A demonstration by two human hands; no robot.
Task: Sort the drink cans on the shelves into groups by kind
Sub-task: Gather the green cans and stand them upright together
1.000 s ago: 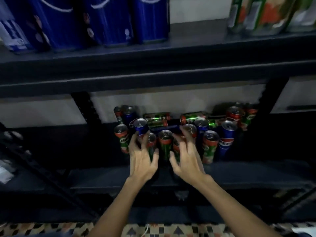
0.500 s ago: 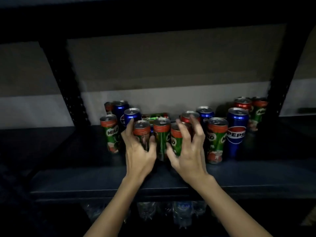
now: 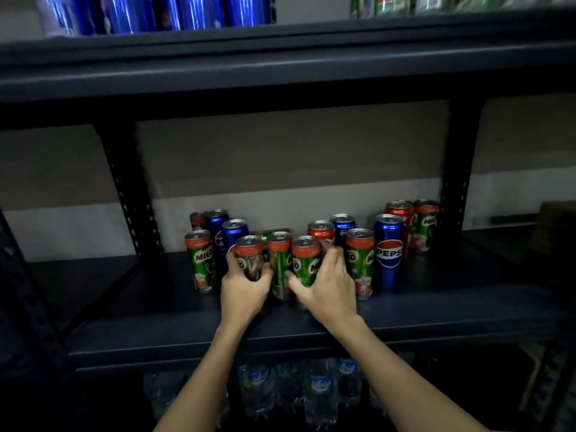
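Green Milo cans and blue Pepsi cans stand mixed on a dark shelf (image 3: 156, 310). My left hand (image 3: 244, 289) grips one Milo can (image 3: 249, 255) at the front of the cluster. My right hand (image 3: 327, 286) grips another Milo can (image 3: 307, 258). A third Milo can (image 3: 279, 260) stands between the two held ones. More Milo cans stand at the left (image 3: 199, 260), right of my hand (image 3: 360, 260) and at the back right (image 3: 425, 222). A Pepsi can (image 3: 388, 251) stands front right, others (image 3: 233, 232) behind. One can lies on its side behind the front row.
The upper shelf (image 3: 280, 67) carries blue cans (image 3: 187, 10) on the left and green ones on the right. Perforated black uprights (image 3: 131, 194) stand at the back left and back right. Plastic water bottles (image 3: 321, 388) fill the level below.
The view swung down, then back up. Both hands went from lying flat against the front cans to curling round one Milo can each.
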